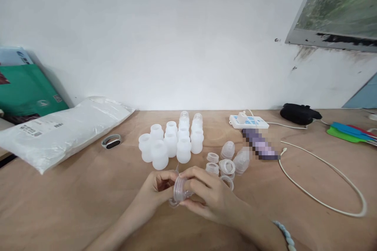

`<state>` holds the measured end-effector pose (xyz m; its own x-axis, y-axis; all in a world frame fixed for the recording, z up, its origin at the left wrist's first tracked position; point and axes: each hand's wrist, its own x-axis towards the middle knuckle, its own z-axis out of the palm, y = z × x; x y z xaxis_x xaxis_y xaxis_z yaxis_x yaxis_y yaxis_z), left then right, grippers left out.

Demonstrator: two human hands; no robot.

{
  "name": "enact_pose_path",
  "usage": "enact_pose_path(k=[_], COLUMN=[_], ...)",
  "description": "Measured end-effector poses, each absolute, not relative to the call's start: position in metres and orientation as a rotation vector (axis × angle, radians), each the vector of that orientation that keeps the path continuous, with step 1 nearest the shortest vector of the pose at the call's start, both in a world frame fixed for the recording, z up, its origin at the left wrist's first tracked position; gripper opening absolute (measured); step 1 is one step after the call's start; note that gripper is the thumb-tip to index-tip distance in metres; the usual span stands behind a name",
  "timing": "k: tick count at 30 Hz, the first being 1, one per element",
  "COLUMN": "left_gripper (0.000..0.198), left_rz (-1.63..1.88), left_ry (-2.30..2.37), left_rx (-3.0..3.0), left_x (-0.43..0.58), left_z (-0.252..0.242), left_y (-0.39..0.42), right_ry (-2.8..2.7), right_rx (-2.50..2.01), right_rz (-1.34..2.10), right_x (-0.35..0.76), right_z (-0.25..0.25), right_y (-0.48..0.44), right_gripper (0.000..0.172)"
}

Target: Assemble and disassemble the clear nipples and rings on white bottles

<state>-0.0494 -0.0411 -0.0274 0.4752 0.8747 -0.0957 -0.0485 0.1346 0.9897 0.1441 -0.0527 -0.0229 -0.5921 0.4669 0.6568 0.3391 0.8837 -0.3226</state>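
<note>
A clear threaded bottle collar [178, 190] is held on its side between my two hands, near the front of the table. My left hand [157, 190] grips its left side with thumb and fingers. From the right, my right hand [207, 194] closes around it, hiding part of the piece. Just beyond stand several frosted white baby bottle bodies [160, 156] in a cluster; two at the back wear clear domed caps [184, 115]. Right of my hands lie loose clear collars [212, 157] and clear domed covers [227, 150]. A thin pointed bit shows above my left fingers, its kind unclear.
A white plastic parcel [64, 129] and a wristband [111, 141] are on the left. Toward the right are a power strip [250, 122], a pixelated phone-like object [260, 144], a looped cable [326, 168], a black pouch [299, 113] and coloured spatulas [349, 131]. A wall [176, 47] bounds the back.
</note>
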Motion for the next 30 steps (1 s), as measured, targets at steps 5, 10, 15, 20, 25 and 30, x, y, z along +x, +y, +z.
enact_pose_path(k=[5,10,15,20,25,30], left_gripper=[0.018,0.017,0.012,0.015,0.021,0.026], left_rz=[0.824,0.813,0.81,0.808,0.839,0.874], left_ry=[0.895,0.938,0.94,0.907,0.889,0.883], left_rx=[1.266,1.24,1.225,1.185,1.09,0.988], left_x=[-0.046,-0.044,-0.045,-0.047,-0.046,-0.045], left_z=[-0.019,-0.011,-0.01,-0.014,-0.017,-0.02], left_y=[-0.045,-0.049,-0.051,-0.05,-0.049,-0.049], right_ry=[-2.216,-2.179,-2.054,-1.946,-1.786,-1.581], right_rx=[-0.61,-0.549,-0.51,-0.543,-0.623,-0.62], right_rz=[0.248,0.325,0.425,0.523,0.73,1.04], right_x=[0.144,0.144,0.143,0.141,0.137,0.134], right_z=[-0.02,-0.021,-0.023,-0.02,-0.022,-0.031], right_y=[-0.054,-0.053,-0.05,-0.049,-0.051,-0.049], right_gripper=[0.038,0.037,0.036,0.035,0.038,0.041])
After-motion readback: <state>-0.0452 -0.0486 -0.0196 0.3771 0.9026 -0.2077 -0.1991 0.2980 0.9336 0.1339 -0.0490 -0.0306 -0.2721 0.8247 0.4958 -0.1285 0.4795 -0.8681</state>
